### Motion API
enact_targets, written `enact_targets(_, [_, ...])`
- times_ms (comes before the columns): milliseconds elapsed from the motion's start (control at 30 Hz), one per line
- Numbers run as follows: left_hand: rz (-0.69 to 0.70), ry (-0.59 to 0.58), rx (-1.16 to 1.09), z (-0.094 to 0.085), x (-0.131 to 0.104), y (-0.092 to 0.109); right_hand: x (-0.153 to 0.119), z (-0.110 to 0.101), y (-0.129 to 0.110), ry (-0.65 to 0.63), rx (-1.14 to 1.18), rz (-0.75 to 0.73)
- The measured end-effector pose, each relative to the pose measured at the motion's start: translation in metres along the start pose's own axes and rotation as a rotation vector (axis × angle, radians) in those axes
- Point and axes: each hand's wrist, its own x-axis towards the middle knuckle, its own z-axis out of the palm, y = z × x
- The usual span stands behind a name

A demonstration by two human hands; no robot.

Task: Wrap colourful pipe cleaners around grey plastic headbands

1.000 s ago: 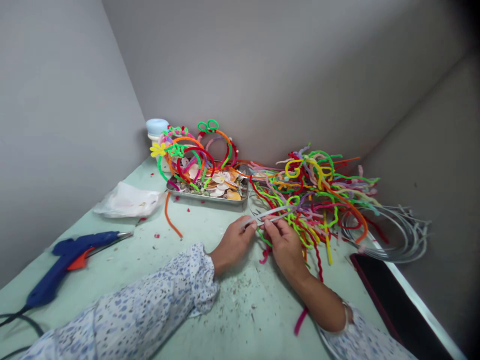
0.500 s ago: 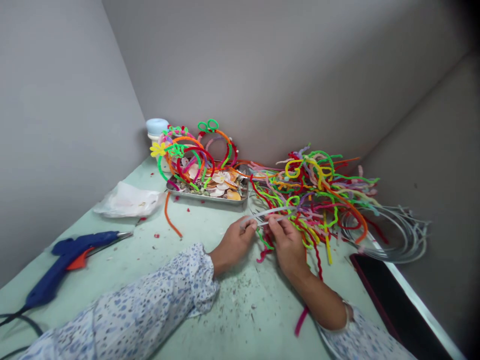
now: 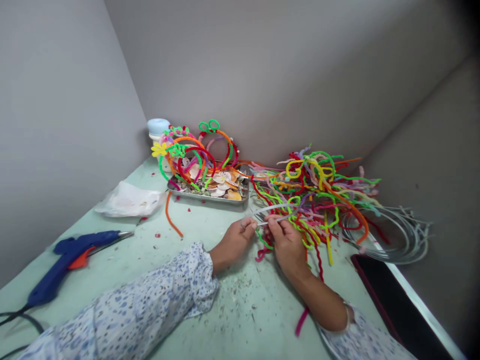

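A pale green tabletop (image 3: pixel 204 225), flecked with small scraps, stands against plain grey walls (image 3: pixel 240 75). Above its middle, at the near edge of a tangle of fuzzy stems (image 3: pixel 318 182), a bent pale strip (image 3: pixel 270 208) is held by both hands, nearly closed: the left hand (image 3: pixel 233 245) pinches it between thumb and fingers, the right hand (image 3: pixel 288 245) likewise, just beside.
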Motion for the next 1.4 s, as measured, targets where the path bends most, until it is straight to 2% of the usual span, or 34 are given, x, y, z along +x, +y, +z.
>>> enact_targets(167, [-0.018,0.032,-0.042,0.001,-0.001,0.002,0.0,-0.001,0.003,0.013,0.04,0.067])
enact_targets(367, [-0.062,0.04,-0.083,0.001,0.0,-0.001,0.001,0.0,0.007,0.019,0.045,0.08])
enact_targets(800, [-0.013,0.016,-0.055,0.0,0.0,-0.002,0.0,0.002,0.003,0.013,0.151,0.1])
enact_targets(967, [-0.027,0.008,-0.078,0.0,-0.002,0.001,0.002,0.002,0.004,0.048,0.194,0.159])
enact_targets(1133, [0.03,0.024,-0.007,0.001,-0.004,0.003,0.003,0.001,0.004,0.046,0.149,0.141])
enact_targets(1400, [0.081,0.071,0.067,0.002,-0.001,-0.012,0.003,0.0,0.001,0.037,0.034,0.118])
